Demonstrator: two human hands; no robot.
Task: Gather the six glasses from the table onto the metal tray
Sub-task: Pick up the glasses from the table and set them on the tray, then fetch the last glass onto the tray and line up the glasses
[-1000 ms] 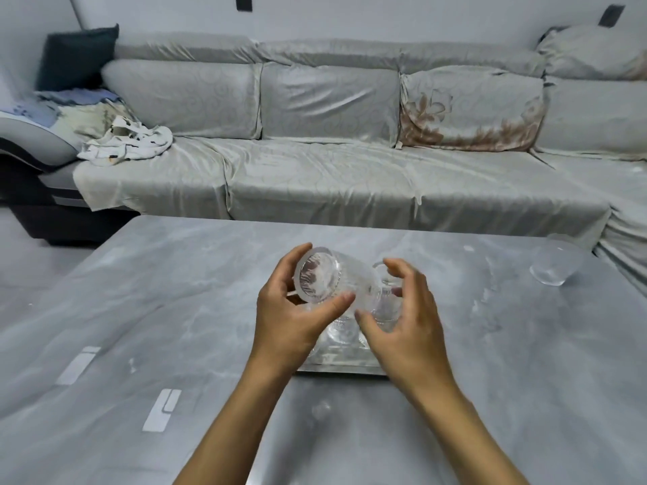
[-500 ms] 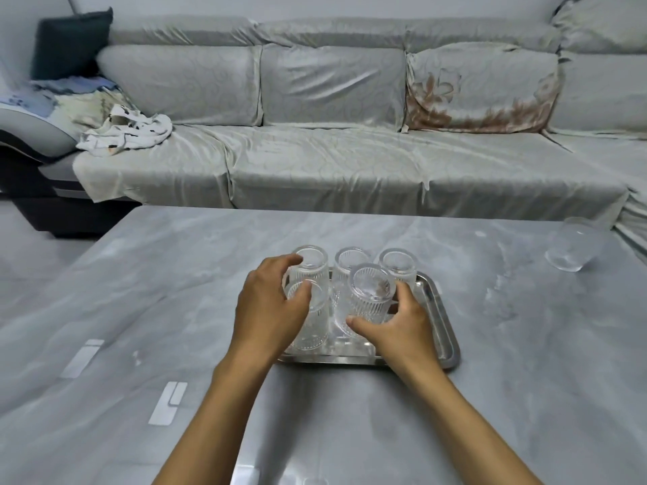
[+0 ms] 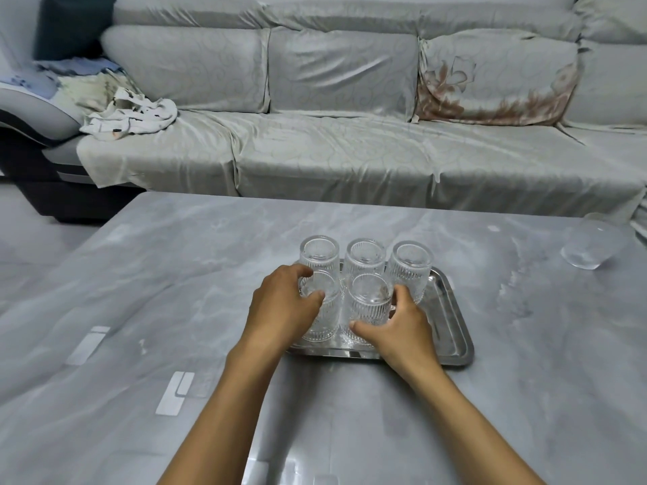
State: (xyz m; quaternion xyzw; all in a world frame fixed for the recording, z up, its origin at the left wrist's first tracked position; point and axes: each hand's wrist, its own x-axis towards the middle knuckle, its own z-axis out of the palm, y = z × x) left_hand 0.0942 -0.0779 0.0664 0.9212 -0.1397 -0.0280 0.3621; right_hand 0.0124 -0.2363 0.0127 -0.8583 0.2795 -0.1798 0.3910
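Five ribbed clear glasses (image 3: 364,260) stand on the shiny steel tray (image 3: 455,330). The left hand (image 3: 283,309) grips the front-left glass (image 3: 320,309); the right hand (image 3: 402,327) grips its neighbour (image 3: 369,302). A sixth, seemingly smoother glass (image 3: 591,248) lies apart on the marbled table (image 3: 175,274)

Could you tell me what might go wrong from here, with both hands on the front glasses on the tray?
The five ribbed glasses stand packed close on the metal tray, so releasing the left hand or right hand clumsily could knock neighbours. The sixth glass lies tipped near the table's far right edge and might roll off.
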